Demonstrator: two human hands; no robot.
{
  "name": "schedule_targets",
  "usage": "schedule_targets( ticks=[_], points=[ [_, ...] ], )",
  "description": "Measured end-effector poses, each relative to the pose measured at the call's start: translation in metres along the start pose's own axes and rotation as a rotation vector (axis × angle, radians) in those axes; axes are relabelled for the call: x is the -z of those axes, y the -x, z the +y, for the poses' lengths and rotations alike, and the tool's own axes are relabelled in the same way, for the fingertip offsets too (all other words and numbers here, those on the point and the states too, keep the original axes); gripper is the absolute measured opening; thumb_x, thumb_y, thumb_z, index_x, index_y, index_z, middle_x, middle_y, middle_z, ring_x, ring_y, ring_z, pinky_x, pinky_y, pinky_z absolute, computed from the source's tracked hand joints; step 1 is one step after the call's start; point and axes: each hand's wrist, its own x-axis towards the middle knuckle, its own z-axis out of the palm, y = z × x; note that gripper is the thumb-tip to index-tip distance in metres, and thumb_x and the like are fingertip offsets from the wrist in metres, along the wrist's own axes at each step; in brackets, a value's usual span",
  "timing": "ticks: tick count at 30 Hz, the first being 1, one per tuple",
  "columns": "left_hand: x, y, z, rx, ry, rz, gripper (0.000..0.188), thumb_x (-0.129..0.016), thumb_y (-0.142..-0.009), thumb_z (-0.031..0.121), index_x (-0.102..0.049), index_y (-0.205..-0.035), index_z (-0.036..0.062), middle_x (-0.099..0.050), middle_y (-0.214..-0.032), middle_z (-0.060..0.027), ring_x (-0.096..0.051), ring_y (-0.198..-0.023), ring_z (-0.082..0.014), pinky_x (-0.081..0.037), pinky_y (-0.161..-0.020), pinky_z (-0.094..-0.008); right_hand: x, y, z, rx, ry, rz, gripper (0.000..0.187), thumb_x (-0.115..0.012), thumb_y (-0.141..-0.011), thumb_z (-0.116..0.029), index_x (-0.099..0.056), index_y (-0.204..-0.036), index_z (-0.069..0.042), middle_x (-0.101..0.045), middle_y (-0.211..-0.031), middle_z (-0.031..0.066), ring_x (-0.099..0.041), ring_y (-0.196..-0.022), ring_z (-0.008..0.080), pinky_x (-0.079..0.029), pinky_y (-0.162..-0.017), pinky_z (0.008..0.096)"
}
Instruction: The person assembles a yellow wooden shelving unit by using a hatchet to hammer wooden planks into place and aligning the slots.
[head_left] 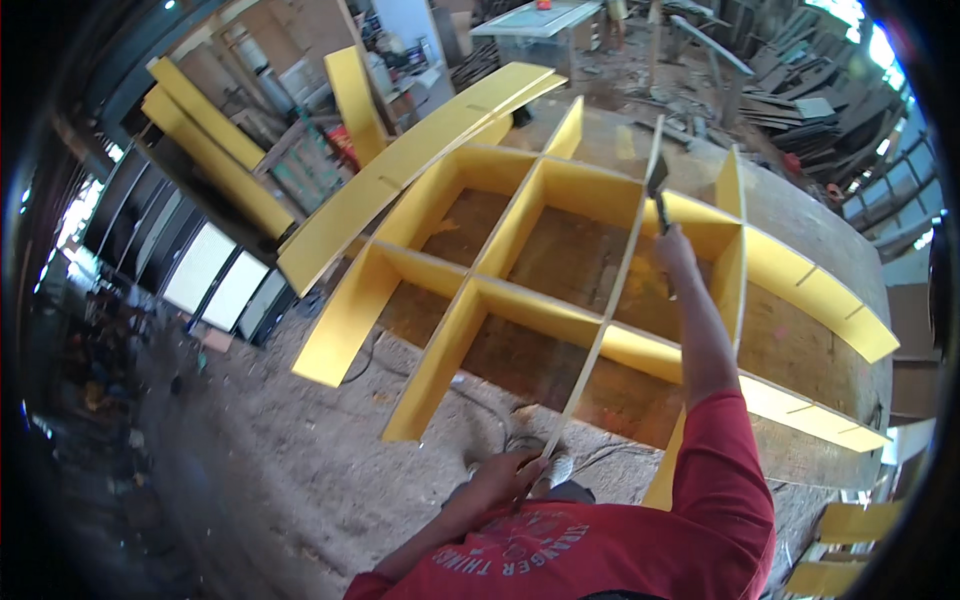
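A yellow lattice of slotted boards (565, 180) stands on edge on a wooden table, crossing into square compartments. My right hand (672, 245) is closed round the handle of a dark hammer (657, 178). The hammer's head is against or just above the top edge of one long board (622, 272), towards its far end; whether it touches I cannot tell. Close to my body, my left hand (508, 478) grips the near end of that same board. Part of the lattice is hidden behind my right arm.
Long loose yellow boards (400, 170) lie across the lattice's far left corner. More yellow boards (205, 150) lean at the left. The wooden table (820, 220) reaches right beyond the lattice. Cables (485, 400) lie on the dusty floor. Scrap wood (800, 105) is piled at the far right.
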Motion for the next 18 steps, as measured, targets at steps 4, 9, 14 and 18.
schedule_targets(
  ticks=[4, 9, 14, 18],
  points=[
    [0.030, 0.014, 0.014, -0.115, -0.072, -0.048, 0.047, -0.065, -0.107, 0.040, -0.072, -0.135, 0.0035, -0.077, -0.120, -0.0245, -0.075, -0.111, -0.0406, -0.058, -0.095, -0.0452, 0.006, -0.023, 0.008, 0.105, -0.008, -0.087, 0.033, -0.065, -0.102, -0.026, -0.065, -0.084, 0.002, -0.072, -0.076, 0.0221, -0.077, -0.072, 0.0356, -0.061, -0.060, 0.0499],
    [0.095, 0.006, -0.036, -0.316, 0.106, 0.297, 0.035, -0.075, -0.102, 0.029, -0.078, -0.125, 0.0027, -0.081, -0.118, -0.0172, -0.078, -0.107, -0.0232, -0.059, -0.093, -0.0357, 0.032, 0.048, -0.022, -0.190, -0.713, -0.455, 0.037, -0.070, -0.105, -0.037, -0.058, -0.085, -0.007, -0.057, -0.061, 0.0062, -0.059, -0.045, 0.0209, -0.050, -0.044, 0.0396],
    [0.256, -0.043, -0.146, -0.411, 0.336, 0.884, 0.027, -0.073, -0.105, 0.026, -0.079, -0.110, 0.0001, -0.080, -0.104, -0.0076, -0.074, -0.097, -0.0154, -0.059, -0.089, -0.0329, 0.093, 0.196, -0.090, -0.270, -0.928, -0.526, 0.032, -0.071, -0.106, -0.036, -0.056, -0.095, -0.011, -0.057, -0.071, 0.0022, -0.056, -0.049, 0.0139, -0.049, -0.045, 0.0331],
    [0.393, -0.082, -0.291, -0.094, 0.510, 1.365, 0.035, -0.071, -0.103, 0.034, -0.073, -0.111, 0.0002, -0.076, -0.101, -0.0079, -0.069, -0.093, -0.0182, -0.054, -0.087, -0.0362, 0.129, 0.312, -0.155, -0.306, -0.921, -0.487, 0.029, -0.069, -0.108, -0.036, -0.056, -0.111, -0.011, -0.057, -0.077, 0.0007, -0.055, -0.053, 0.0096, -0.047, -0.046, 0.0278]
  ],
)
